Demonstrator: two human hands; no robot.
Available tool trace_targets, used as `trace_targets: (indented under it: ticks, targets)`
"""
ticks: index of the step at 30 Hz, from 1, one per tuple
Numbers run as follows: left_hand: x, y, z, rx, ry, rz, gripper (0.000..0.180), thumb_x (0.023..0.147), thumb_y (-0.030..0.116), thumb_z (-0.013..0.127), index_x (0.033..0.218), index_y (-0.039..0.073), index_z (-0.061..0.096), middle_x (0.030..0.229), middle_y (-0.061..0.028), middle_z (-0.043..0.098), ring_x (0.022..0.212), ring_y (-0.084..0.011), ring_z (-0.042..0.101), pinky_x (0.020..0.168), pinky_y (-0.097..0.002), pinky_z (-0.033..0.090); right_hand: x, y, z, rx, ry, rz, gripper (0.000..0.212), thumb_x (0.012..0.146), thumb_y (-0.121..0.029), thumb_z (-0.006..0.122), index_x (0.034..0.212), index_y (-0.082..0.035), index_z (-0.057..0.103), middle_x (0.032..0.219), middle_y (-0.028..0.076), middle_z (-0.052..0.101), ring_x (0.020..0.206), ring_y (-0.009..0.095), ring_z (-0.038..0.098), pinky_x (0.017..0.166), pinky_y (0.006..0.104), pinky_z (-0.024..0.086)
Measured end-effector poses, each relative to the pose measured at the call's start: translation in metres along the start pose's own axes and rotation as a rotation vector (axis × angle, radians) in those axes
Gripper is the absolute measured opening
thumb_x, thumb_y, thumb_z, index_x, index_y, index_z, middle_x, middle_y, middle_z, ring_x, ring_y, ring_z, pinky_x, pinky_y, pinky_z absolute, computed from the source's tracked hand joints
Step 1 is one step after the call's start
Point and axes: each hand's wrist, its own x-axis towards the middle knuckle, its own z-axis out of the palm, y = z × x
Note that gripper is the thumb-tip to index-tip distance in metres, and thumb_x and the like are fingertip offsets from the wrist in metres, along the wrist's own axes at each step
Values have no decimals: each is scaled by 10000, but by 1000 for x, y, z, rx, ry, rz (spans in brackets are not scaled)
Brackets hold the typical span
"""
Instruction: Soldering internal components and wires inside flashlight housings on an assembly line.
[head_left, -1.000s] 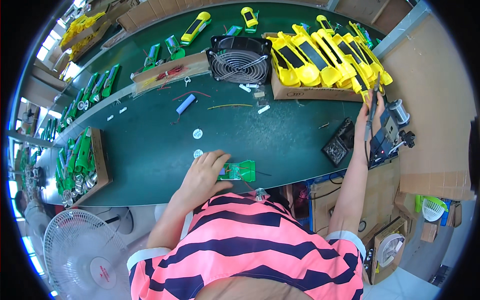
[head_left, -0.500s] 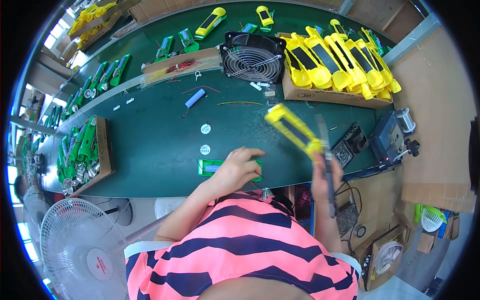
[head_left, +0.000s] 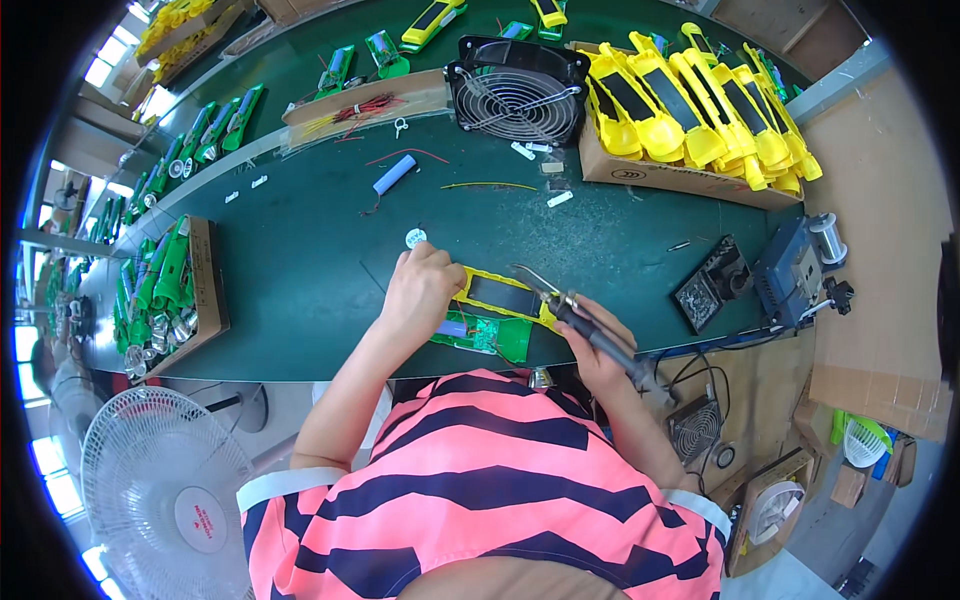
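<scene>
Yellow casing [head_left: 503, 295] alongside green casing [head_left: 500, 338]

The left hand [head_left: 420, 287] seems pinched on the yellow casing's left end; its fingertips are partly hidden. Just bodyward of that grip, and nearer it than the other, lies the green casing, its long axis running rightward, roughly parallel to the yellow one. Rightmost, the right hand [head_left: 604, 368] clamps a soldering iron [head_left: 597, 335] beside the yellow casing's right end.

The casing [head_left: 504, 296] is yellow, housing [head_left: 516, 341] green, shirt [head_left: 490, 460] striped pink and navy.
</scene>
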Motion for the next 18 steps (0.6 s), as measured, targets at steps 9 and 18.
trace_targets:
  ticks: [9,18]
  targets:
    - [11,1,5,61,-164,-68,50,648,106,600,663,114,648,680,-34,532,774,-217,488,671,-335,382,6,8,31,900,248,825,117,812,-22,531,913,36,523,669,110,595,558,127,574,512,214,465]
    - [11,3,7,97,-175,-98,50,650,110,594,645,120,643,695,-48,525,764,-219,493,667,-332,381,8,6,35,831,193,855,103,805,-24,544,888,35,537,676,91,594,562,104,574,475,187,450]
